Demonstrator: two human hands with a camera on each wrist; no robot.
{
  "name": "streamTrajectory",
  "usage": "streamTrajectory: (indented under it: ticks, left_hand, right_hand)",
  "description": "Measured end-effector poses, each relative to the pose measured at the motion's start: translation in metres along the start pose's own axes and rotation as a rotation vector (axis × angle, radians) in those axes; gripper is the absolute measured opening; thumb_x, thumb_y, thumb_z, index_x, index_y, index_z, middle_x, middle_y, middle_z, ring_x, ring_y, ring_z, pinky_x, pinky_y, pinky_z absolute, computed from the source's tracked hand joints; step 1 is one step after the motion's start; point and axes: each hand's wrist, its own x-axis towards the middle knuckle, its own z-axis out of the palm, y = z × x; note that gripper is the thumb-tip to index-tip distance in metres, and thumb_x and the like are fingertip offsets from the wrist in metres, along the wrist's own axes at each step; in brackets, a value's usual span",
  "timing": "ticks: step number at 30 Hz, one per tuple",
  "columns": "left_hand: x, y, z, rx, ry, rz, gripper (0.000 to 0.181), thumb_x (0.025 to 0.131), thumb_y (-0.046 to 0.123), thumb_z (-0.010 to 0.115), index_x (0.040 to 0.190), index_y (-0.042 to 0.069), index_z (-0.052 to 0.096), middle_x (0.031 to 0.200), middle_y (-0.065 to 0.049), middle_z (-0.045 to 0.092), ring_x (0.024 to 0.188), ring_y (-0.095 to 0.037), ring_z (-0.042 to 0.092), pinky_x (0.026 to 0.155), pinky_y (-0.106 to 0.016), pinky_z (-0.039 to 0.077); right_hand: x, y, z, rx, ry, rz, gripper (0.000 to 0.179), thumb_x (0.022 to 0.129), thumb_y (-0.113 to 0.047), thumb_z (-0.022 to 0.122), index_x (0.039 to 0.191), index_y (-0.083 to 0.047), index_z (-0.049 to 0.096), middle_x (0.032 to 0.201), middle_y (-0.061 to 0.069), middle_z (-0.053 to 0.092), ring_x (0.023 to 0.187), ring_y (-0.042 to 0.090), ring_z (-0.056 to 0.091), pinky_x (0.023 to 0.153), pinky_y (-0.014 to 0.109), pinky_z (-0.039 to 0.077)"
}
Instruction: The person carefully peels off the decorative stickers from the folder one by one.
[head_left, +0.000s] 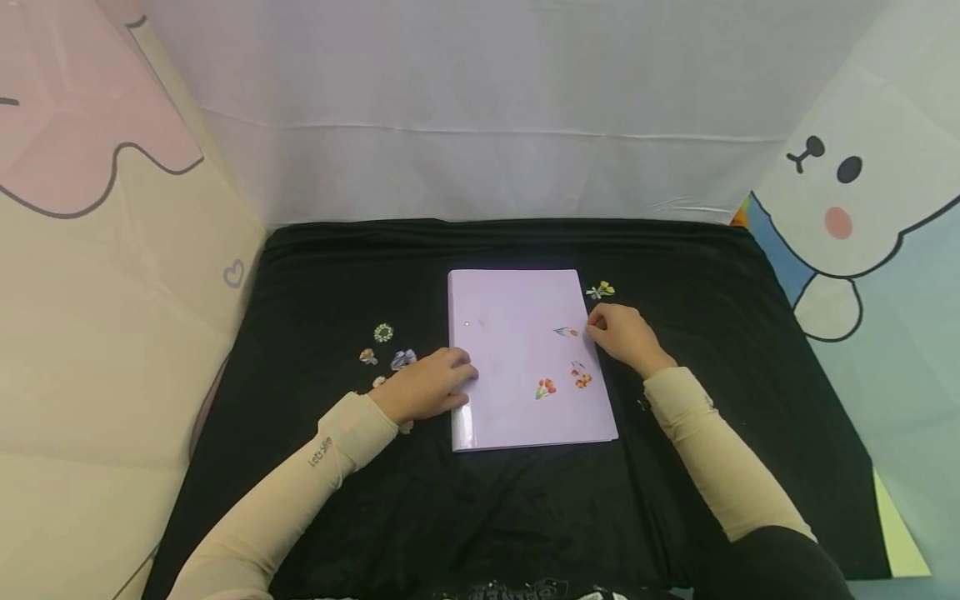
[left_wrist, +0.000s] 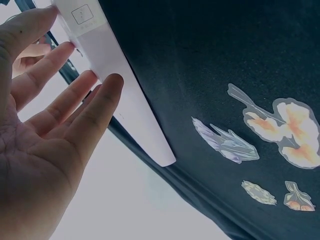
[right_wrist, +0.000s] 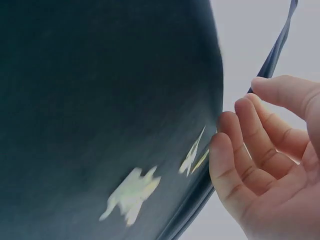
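A lilac folder [head_left: 510, 333] lies on the black cloth, with several flower stickers on its cover. In the head view, my left hand [head_left: 427, 385] rests on the folder's left edge. The left wrist view shows those fingers spread and loosely bent along the white-labelled spine [left_wrist: 120, 90]. My right hand [head_left: 626, 335] is at the folder's right edge, beside an orange tulip sticker [head_left: 567, 332]. Its fingers are loosely bent with the thumb near them, and nothing shows between them. A red flower sticker [head_left: 545, 388] and an orange flower sticker [head_left: 582, 375] lie lower on the cover.
Left of the folder, several cutouts lie on the cloth [head_left: 315, 300], among them a wreath [head_left: 383, 332] and a purple flower [head_left: 402, 359]. A yellow flower cutout [head_left: 601, 290] lies past the folder's right edge. A pale curtain [head_left: 480, 167] hangs behind.
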Motion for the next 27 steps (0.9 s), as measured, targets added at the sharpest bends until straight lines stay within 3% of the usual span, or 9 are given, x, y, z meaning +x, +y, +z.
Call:
streamTrajectory:
  ticks: [7,16,23,27]
  left_hand:
    - [0.000,0.000,0.001,0.016,0.020,0.025,0.032,0.089,0.018,0.076,0.118,0.004,0.068,0.120,-0.015,0.061,0.106,-0.027,0.060,0.093,-0.036,0.051]
    - [-0.001,0.001,0.001,0.020,0.014,0.032,0.029,0.090,0.018,0.074,0.116,0.005,0.069,0.120,-0.015,0.062,0.107,-0.027,0.059,0.095,-0.036,0.050]
    - [-0.001,-0.001,0.002,0.028,0.028,0.041,0.029,0.089,0.018,0.075,0.115,0.004,0.069,0.119,-0.014,0.062,0.105,-0.027,0.059,0.093,-0.036,0.051]
    - [-0.001,-0.001,0.002,0.022,0.031,0.043,0.029,0.090,0.017,0.075,0.115,0.004,0.069,0.119,-0.015,0.062,0.105,-0.027,0.059,0.093,-0.036,0.051]
  right_hand:
    - [0.007,-0.011,0.014,-0.047,-0.036,-0.031,0.017,0.093,-0.016,0.068,0.100,-0.001,0.071,0.093,0.013,0.069,0.078,0.024,0.062,0.067,0.040,0.055]
    - [0.007,-0.019,0.022,-0.155,-0.007,-0.041,0.015,0.093,-0.010,0.066,0.100,0.001,0.074,0.093,0.015,0.071,0.079,0.026,0.064,0.073,0.044,0.056]
    - [0.011,-0.022,0.022,-0.115,-0.018,-0.003,0.016,0.094,-0.009,0.065,0.098,0.003,0.073,0.095,0.017,0.071,0.082,0.028,0.065,0.077,0.046,0.055]
    - [0.014,-0.017,0.022,-0.056,-0.055,0.045,0.017,0.094,-0.011,0.063,0.099,0.004,0.071,0.093,0.017,0.070,0.077,0.027,0.064,0.069,0.042,0.055]
